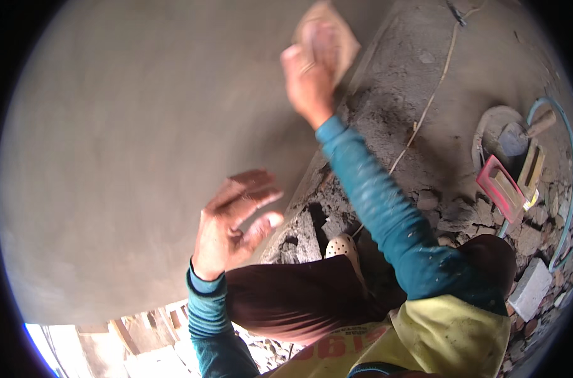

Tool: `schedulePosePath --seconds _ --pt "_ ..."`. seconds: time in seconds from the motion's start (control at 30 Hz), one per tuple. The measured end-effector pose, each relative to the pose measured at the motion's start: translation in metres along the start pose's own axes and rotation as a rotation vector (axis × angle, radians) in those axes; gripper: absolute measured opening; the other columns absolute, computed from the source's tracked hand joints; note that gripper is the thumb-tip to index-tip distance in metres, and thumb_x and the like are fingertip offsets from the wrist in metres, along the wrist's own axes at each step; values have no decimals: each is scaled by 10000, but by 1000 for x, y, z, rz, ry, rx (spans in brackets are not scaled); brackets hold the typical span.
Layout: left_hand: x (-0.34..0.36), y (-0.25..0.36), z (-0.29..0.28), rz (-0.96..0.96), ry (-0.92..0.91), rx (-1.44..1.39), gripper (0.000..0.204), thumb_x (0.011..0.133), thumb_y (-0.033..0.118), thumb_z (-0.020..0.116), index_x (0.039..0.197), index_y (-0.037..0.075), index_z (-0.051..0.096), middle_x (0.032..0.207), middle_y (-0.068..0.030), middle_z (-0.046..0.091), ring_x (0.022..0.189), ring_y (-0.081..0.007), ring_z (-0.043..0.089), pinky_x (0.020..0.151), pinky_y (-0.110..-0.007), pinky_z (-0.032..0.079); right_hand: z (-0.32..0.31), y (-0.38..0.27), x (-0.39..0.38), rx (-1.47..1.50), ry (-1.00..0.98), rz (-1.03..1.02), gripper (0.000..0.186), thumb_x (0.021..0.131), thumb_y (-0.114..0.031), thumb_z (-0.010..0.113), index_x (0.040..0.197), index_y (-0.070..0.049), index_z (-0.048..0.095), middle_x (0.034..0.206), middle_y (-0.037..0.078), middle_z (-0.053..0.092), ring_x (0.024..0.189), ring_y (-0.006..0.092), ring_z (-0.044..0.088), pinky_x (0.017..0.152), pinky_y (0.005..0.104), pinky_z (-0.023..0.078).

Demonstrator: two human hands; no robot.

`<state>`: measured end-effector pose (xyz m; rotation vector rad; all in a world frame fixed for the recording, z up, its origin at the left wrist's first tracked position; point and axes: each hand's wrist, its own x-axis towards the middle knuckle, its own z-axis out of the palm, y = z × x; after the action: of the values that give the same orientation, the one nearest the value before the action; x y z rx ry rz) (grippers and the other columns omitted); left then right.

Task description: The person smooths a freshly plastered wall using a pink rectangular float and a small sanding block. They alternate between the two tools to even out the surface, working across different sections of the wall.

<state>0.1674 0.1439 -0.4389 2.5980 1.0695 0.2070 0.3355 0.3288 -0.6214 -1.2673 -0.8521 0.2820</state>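
Note:
My right hand [315, 69] is stretched far forward, its fingers closed over a flat tan pad [346, 51] with angular corners. Motion blurs it, and I cannot tell whether it is sponge or paper. It lies against, or very close to, the smooth grey plastered wall [129, 138]. Lower down, my left hand [233, 220] is held up in front of the same wall with bent, spread fingers and nothing in it. Whether its fingertips touch the plaster cannot be made out.
To the right, a round bucket [480, 135] holds a trowel [514, 138]. Beside it lean a pink-red float [491, 183] and a wooden float [533, 165]. A blue hose [570, 145], pale cord [434, 94], whitish block [531, 288] and broken rubble [466, 214] lie around my shoe [342, 247].

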Motion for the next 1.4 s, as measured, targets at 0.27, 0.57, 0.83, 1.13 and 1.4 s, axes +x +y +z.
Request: schedulePosePath --seconds 0.27,0.57,0.83,1.13,1.4 --pt "6 -14 -14 59 531 194 333 890 163 819 1173 -11 804 1315 -195 745 1342 -408 636 1130 -509 489 6 -39 -218 -29 -297 -372 872 1041 -509 605 1731 -122 241 1776 234 207 1660 417 150 1317 598 146" --pt "-9 -13 -15 30 640 284 252 899 124 771 1116 7 821 1334 -190 729 1407 -421 579 1126 -532 485 -7 5 6 28 57 58 717 1128 -459 472 1715 -91 290 1783 236 190 1663 418 124 1338 581 109" --pt "18 15 -10 107 674 397 257 940 150 720 1135 2 795 1362 -195 705 1437 -446 541 1134 -560 470 5 -50 -150 -4 -336 -472 836 977 -470 705 1672 -133 385 1744 274 256 1621 502 189 1265 696 173" --pt "6 19 -7 44 655 429 252 891 112 761 1123 29 813 1372 -174 702 1459 -427 515 1157 -553 446 -8 21 -39 138 -102 314 885 1122 -635 311 1728 -18 118 1801 249 20 1676 386 21 1356 528 55" --pt "22 30 -6 112 567 381 265 888 132 751 1119 16 812 1393 -185 688 1455 -440 511 1156 -560 441 7 -22 -33 -60 -73 -237 779 1102 -439 496 1721 -44 236 1796 223 156 1669 406 107 1340 555 94"
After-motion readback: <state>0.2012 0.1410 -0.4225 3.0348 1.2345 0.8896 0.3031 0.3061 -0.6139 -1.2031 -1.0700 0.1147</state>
